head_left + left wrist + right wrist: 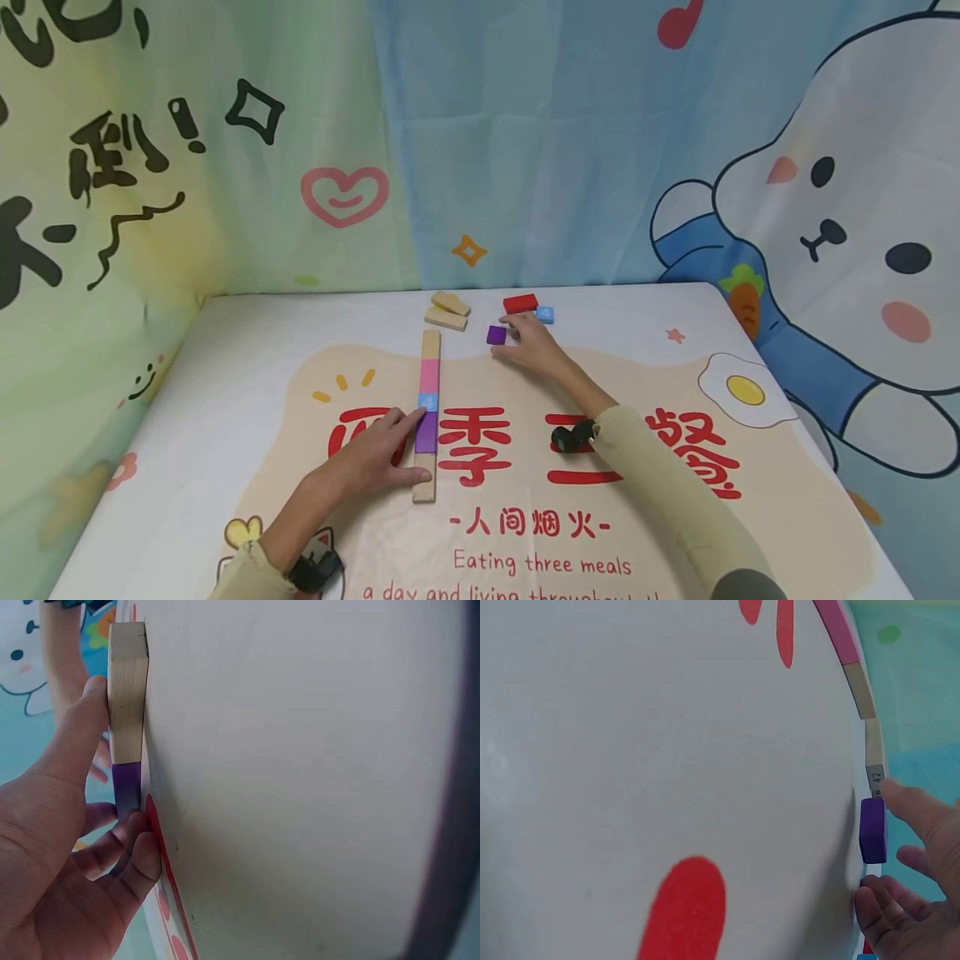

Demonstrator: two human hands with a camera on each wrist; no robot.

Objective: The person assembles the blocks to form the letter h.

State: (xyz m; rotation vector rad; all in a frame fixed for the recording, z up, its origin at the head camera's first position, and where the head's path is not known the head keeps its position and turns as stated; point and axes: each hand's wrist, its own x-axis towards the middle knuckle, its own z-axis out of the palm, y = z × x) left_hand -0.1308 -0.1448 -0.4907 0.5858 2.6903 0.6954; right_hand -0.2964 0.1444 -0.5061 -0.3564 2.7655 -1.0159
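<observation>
A straight row of blocks lies on the table: a wooden block (431, 343), a pink block (429, 375), a light blue block marked 4 (427, 402), a purple block (426, 435) and another wooden block (423, 483). My left hand (378, 458) rests along the row's left side, index fingertip by the blue and purple blocks, thumb on the near wooden block (128, 697). Beyond the row's far end, my right hand (531, 346) spreads thumb and fingers around a small purple block (496, 335). In the right wrist view a gap shows between the fingers and that purple block (873, 831).
Two wooden blocks (446, 318) lie near the table's back edge, one leaning on the other. A red block (521, 303) and a light blue block (545, 315) lie just behind my right hand. A printed cloth (600, 208) hangs behind the table.
</observation>
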